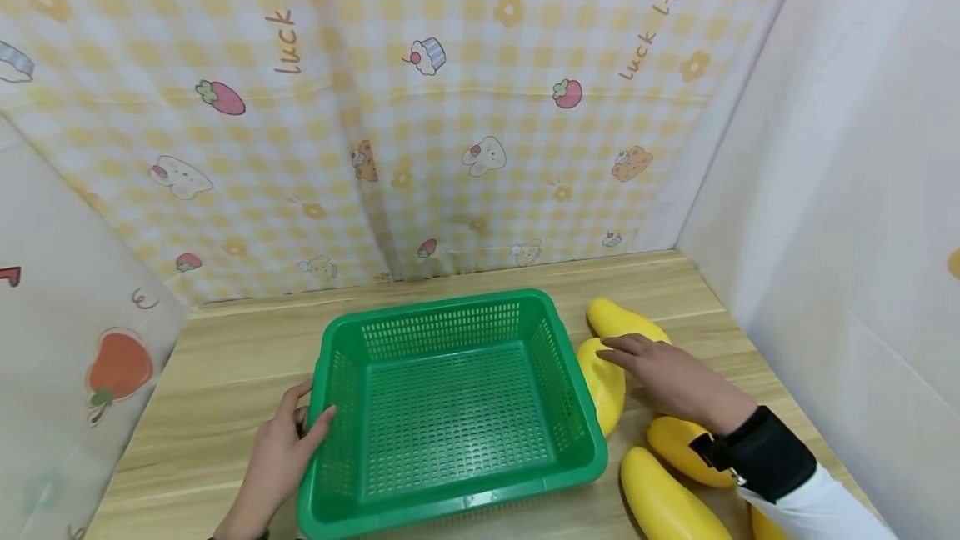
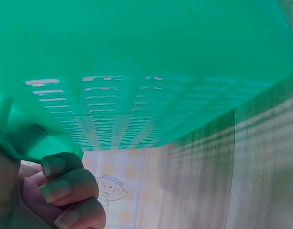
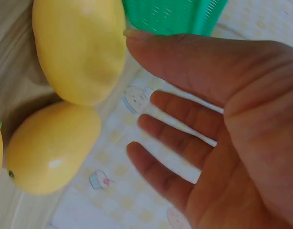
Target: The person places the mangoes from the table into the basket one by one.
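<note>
A green plastic basket (image 1: 459,302) with slotted walls stands on the table, nothing inside it. My left hand (image 1: 279,450) grips its left rim, thumb over the inner side and fingers curled beneath the rim outside, as the left wrist view shows. Against the basket's right side lies a yellow mango (image 1: 604,394). My right hand (image 1: 678,380) hovers over it with fingers extended and holds nothing. In the right wrist view the thumb tip reaches the edge of a mango (image 3: 79,52); whether it touches I cannot tell. Another mango (image 1: 621,320) lies just behind.
More mangoes lie at the front right, including one (image 1: 667,502) near the basket's corner and one (image 1: 682,448) partly under my right wrist. The wooden table (image 1: 225,373) is bounded by a checked cloth (image 1: 465,107) behind and a pale wall (image 1: 840,190) on the right.
</note>
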The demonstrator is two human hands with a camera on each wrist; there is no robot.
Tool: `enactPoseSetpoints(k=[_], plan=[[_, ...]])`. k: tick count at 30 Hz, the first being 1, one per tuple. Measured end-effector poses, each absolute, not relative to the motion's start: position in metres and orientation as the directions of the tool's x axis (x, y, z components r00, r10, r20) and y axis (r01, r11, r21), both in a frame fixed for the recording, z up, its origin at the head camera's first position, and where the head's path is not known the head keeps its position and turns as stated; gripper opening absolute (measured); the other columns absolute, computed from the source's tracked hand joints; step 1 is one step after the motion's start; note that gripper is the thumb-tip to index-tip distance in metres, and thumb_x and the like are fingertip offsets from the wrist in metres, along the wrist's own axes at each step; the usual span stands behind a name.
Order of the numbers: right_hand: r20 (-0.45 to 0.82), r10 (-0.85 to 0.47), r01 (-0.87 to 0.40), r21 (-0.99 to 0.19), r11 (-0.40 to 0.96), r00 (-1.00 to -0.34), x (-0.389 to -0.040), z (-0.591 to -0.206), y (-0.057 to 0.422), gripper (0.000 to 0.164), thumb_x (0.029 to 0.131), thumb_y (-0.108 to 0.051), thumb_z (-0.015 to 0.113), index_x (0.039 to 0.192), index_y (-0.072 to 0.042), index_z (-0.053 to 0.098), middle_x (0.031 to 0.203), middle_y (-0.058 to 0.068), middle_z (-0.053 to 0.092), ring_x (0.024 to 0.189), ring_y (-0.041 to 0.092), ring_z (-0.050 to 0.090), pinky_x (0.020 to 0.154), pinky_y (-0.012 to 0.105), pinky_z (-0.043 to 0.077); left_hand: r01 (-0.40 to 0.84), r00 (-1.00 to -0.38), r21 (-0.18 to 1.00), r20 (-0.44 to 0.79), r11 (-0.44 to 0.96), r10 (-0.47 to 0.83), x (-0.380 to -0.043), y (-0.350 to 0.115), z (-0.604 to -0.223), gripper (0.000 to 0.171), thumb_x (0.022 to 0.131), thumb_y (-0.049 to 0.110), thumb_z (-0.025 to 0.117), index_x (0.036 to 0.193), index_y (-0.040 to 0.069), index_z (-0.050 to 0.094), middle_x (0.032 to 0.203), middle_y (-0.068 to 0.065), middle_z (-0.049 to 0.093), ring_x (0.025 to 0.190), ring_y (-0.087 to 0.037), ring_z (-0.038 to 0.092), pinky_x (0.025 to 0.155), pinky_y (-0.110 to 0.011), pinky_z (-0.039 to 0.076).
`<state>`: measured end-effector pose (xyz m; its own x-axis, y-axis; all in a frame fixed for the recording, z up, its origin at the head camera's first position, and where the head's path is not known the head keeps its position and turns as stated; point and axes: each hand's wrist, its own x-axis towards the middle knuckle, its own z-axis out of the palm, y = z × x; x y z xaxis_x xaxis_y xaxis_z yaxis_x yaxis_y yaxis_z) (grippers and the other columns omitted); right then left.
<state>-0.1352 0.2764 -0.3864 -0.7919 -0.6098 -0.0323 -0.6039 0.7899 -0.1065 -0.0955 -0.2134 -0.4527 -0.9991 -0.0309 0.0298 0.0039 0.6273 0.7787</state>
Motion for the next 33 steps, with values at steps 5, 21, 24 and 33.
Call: enactPoseSetpoints(k=[5, 21, 24, 33], plan=[[-0.081, -0.661, -0.648, -0.141, 0.749, -0.746, -0.142, -0.394, 0.272, 0.063, 0.071, -0.005, 0.083, 0.129, -0.005, 0.059, 0.136, 0.014, 0.050, 0.123, 0.034, 0.047, 0.090, 0.051, 0.047, -0.009, -1.000, 0.789, 0.008, 0.614, -0.025, -0.096, -0.212, -0.451, 0.056, 0.098, 0.025, 0.057, 0.139, -0.007, 0.035, 0.073, -0.002, 0.066, 0.055, -0.008, 0.059, 0.046, -0.025, 0.050], [-0.163, -0.665, -0.663, -0.075, 0.745, -0.729, -0.158, -0.409, 0.260, 0.074, 0.058, -0.012, 0.092, 0.124, -0.008, 0.060, 0.130, 0.018, 0.050, 0.119, 0.038, 0.042, 0.087, 0.053, 0.046, -0.066, -0.998, 0.848, -0.052, 0.526, -0.041, -0.096, -0.213, -0.450, 0.057, 0.098, 0.024, 0.058, 0.141, -0.003, 0.032, 0.090, -0.016, 0.069, 0.064, -0.013, 0.066, 0.049, -0.026, 0.055], [-0.141, -0.666, -0.664, -0.066, 0.745, -0.733, -0.161, -0.412, 0.259, 0.073, 0.058, -0.015, 0.093, 0.122, -0.007, 0.060, 0.123, 0.017, 0.051, 0.113, 0.035, 0.043, 0.083, 0.048, 0.047, -0.080, -0.997, 0.856, -0.069, 0.510, -0.041, -0.095, -0.214, -0.450, 0.058, 0.098, 0.025, 0.058, 0.142, -0.002, 0.031, 0.095, -0.018, 0.069, 0.067, -0.015, 0.067, 0.050, -0.027, 0.055], [-0.152, -0.696, -0.694, -0.079, 0.716, -0.702, -0.170, -0.423, 0.264, 0.081, 0.057, -0.018, 0.093, 0.127, -0.008, 0.054, 0.125, 0.014, 0.050, 0.117, 0.037, 0.042, 0.086, 0.051, 0.046, -0.085, -0.996, 0.877, -0.076, 0.472, -0.038, -0.095, -0.213, -0.450, 0.059, 0.097, 0.022, 0.059, 0.143, -0.002, 0.029, 0.095, -0.019, 0.069, 0.066, -0.015, 0.068, 0.050, -0.027, 0.056]])
